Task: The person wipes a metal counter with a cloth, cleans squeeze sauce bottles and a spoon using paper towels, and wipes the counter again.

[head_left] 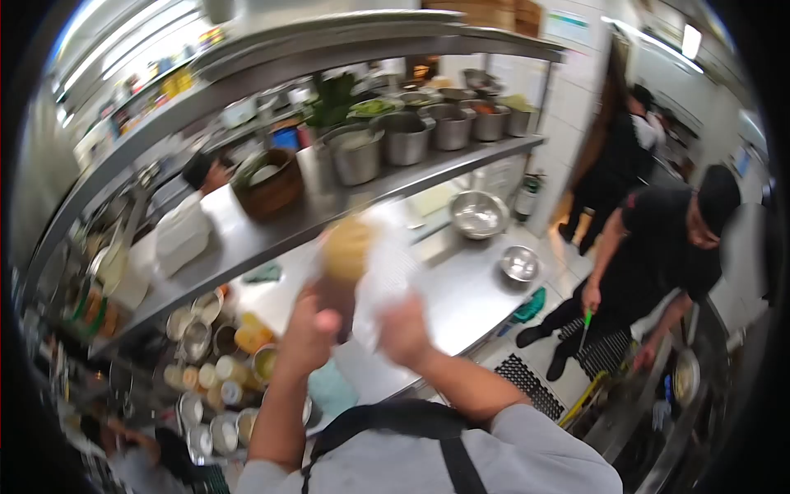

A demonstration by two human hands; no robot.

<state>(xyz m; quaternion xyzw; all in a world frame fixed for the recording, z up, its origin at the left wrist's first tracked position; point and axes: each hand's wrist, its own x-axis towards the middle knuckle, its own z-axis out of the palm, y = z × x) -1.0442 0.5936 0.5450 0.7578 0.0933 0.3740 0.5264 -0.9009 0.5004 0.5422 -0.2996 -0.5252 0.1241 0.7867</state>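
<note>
In front of my chest both my hands are raised over the steel counter, smeared by motion. My left hand (pixel 311 333) is closed at the lower end of a tan-topped, brown-sided object (pixel 347 247); it is too blurred to name its kind. My right hand (pixel 403 331) grips a white cloth or paper sheet (pixel 387 267), which lies against the right side of the brown object. Where the two meet is blurred, and the fingertips of both hands are partly hidden.
Metal pots (pixel 406 136) of food and a brown wooden bowl (pixel 270 185) line the shelf ahead. Steel bowls (pixel 479 214) stand on the counter. Sauce bottles (pixel 234 370) crowd the left. At right, a co-worker (pixel 658 230) holds a green-handled tool beside a pan (pixel 685 377).
</note>
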